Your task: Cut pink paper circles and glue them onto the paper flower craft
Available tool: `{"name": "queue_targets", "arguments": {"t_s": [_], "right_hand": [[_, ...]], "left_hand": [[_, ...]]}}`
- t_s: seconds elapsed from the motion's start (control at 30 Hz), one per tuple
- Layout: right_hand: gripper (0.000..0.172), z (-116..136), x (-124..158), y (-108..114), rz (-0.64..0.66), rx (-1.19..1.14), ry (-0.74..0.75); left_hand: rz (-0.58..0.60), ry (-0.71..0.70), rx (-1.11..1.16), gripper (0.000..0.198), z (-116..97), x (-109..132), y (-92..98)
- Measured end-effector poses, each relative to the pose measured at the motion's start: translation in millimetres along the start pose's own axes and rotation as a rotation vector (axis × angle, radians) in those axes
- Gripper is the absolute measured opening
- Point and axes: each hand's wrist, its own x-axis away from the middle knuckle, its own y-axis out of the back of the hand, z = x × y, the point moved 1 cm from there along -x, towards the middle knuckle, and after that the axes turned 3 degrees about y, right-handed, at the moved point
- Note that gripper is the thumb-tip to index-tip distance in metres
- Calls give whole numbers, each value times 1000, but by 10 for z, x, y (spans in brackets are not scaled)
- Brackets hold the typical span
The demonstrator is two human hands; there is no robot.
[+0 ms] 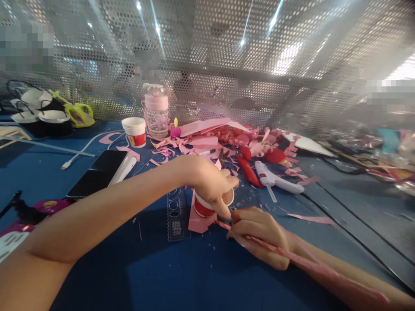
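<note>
The left hand [215,185] grips a red-and-white paper cup [203,208] on pink paper [197,225], well short of the table's [162,276] far edge, while the right hand [259,235], just beside it, closes around a long pink strip [308,262]. A clear stencil [175,211] lies left of the cup, a white glue gun [279,181] to its right. Stacked cups [134,131], a bottle [156,114] and pink scraps [207,141] line the far edge.
</note>
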Motion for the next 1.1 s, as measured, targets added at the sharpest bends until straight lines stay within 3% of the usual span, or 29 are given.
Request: {"name": "queue_targets", "arguments": {"t_s": [0.2, 0.33, 0.6, 1.1], "right_hand": [[13, 73, -15, -60, -114, 171, 187], [14, 139, -89, -84, -49, 281, 328], [14, 150, -101, -98, 115, 271, 198], [19, 148, -89, -88, 134, 177, 168]], "left_hand": [[18, -4, 24, 69, 18, -28, -10], [4, -19, -4, 74, 34, -45, -22], [0, 18, 18, 72, 12, -11, -18], [11, 23, 11, 75, 18, -13, -5]]}}
